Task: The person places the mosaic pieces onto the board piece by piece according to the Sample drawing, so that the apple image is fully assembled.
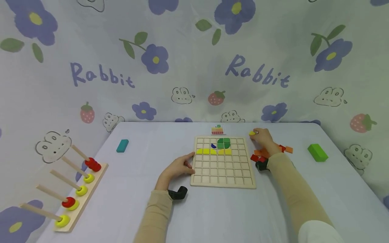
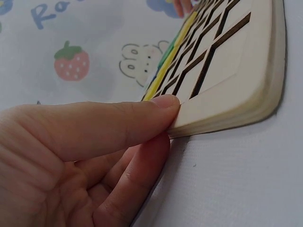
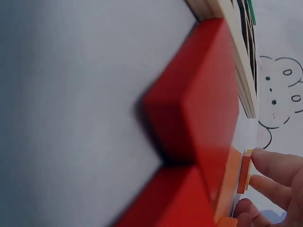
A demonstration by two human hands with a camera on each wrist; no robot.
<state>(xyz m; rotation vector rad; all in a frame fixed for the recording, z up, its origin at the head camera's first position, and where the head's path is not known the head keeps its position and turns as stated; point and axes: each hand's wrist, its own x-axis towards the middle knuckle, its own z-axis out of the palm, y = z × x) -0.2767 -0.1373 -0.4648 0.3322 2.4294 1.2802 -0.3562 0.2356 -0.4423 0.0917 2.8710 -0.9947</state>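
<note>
A square wooden grid board [image 1: 224,171] lies at the middle of the table. On it are a row of yellow tiles [image 1: 213,152], green rounded tiles [image 1: 224,143] and a small dark blue piece [image 1: 213,146]. My left hand [image 1: 177,167] grips the board's left edge between thumb and fingers, as the left wrist view shows close up. Beyond the board's upper right corner, my right hand [image 1: 263,137] pinches a small yellow piece [image 1: 252,133]. Red tiles [image 1: 257,158] and orange tiles [image 1: 262,153] lie loosely piled under the right wrist, partly hidden by it.
A small printed picture card [image 1: 217,130] lies behind the board. To the left stand a wooden peg rack [image 1: 88,199] with red and yellow rings and a teal block [image 1: 122,145]. At the right is a green block [image 1: 317,152]. A patterned cloth hangs behind.
</note>
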